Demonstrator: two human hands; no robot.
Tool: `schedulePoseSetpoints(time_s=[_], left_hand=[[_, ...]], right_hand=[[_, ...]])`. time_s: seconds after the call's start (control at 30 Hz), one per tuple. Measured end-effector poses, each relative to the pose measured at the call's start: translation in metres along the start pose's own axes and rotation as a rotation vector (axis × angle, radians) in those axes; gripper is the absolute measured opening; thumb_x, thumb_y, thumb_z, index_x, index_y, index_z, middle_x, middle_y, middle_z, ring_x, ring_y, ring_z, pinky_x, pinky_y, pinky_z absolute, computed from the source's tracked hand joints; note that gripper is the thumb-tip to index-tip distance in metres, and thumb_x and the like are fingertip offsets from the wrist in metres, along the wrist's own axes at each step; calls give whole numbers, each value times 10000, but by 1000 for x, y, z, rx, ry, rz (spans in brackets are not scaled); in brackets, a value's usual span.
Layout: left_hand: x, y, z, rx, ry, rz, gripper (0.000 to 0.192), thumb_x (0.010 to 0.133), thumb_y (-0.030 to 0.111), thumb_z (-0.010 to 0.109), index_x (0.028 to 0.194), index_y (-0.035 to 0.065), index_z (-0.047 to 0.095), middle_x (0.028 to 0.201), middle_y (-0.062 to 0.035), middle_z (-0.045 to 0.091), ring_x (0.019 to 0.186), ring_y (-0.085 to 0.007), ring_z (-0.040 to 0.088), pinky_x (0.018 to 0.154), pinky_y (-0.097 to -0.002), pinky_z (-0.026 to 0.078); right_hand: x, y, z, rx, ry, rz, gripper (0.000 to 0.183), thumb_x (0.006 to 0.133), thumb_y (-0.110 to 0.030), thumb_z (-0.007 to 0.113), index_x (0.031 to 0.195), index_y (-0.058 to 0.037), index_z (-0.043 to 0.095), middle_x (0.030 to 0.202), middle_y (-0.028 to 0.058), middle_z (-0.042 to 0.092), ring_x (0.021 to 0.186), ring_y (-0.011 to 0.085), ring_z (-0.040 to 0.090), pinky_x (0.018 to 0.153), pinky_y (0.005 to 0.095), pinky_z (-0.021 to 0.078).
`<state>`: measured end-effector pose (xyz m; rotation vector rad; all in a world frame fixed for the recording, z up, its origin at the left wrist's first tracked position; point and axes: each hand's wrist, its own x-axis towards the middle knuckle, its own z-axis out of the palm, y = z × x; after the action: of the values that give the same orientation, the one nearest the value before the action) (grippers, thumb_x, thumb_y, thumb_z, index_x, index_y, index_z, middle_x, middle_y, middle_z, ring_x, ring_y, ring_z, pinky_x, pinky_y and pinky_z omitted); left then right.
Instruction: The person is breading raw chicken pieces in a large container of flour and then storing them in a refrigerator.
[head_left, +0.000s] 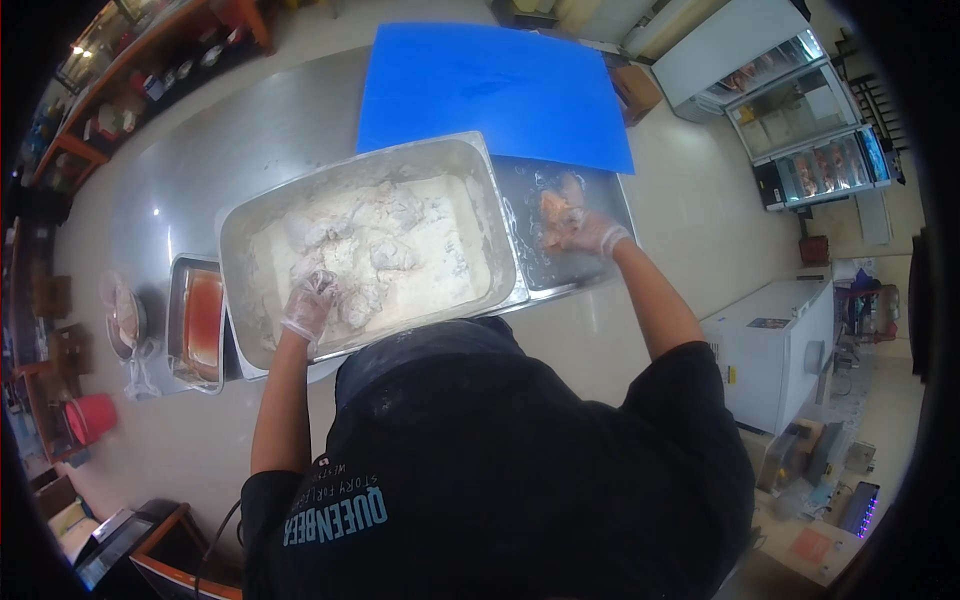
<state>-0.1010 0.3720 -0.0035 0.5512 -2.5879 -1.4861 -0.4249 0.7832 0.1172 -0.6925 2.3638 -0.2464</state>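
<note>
A large metal pan (480, 259) of white flour holds several flour-coated pieces of meat (395, 255), probably chicken. My left hand (309, 304), in a clear plastic glove, is at the pan's near left corner beside a coated piece (362, 304); whether it grips anything is unclear. To the right, my gloved right hand (592, 231) has its fingers on orange-tinted raw meat (555, 214) over a metal tray (536, 266) that is partly under a blue board. The fingertips are partly hidden by the meat.
The blue board (495, 94) lies beyond the pan on the steel table (300, 105). Left of the pan stand a metal tray of red-orange liquid (204, 315) and a bowl (140, 322) with a plastic bag. A white chest freezer (765, 352) is at the right.
</note>
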Motion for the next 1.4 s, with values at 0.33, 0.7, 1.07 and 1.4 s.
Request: schedulePoseSetpoints(time_s=[0.33, 0.7, 1.07, 1.4], left_hand=[[0, 12, -1, -22, -40, -31, 206, 809, 137, 598, 971, 11, 605, 882, -139, 642, 800, -246, 605, 737, -342, 470], [13, 66, 6, 412, -235, 229, 188, 824, 214, 571, 884, 37, 600, 809, -169, 614, 754, -336, 592, 674, -407, 476], [80, 85, 99, 1002, -309, 330, 198, 765, 104, 564, 947, 58, 629, 960, -147, 645, 920, -292, 619, 769, -391, 494], [94, 77, 58, 1018, -484, 544, 247, 830, 192, 545, 999, 18, 591, 965, -157, 629, 882, -313, 622, 774, -375, 510]], right_hand=[[-34, -20, -42, 248, -13, 116, 250, 645, -128, 702, 858, -52, 595, 697, 72, 600, 568, 128, 553, 489, 270, 438], [-58, -35, -61, 464, -85, 68, 197, 658, -54, 659, 822, -45, 550, 625, 44, 557, 498, 105, 505, 444, 255, 402], [-58, -46, -55, 527, -71, 75, 206, 667, -43, 697, 775, -38, 522, 661, 58, 574, 557, 142, 572, 443, 267, 407], [-69, -55, -57, 761, -37, 19, 219, 636, -3, 702, 804, -22, 562, 701, 62, 575, 570, 153, 581, 484, 267, 462]])
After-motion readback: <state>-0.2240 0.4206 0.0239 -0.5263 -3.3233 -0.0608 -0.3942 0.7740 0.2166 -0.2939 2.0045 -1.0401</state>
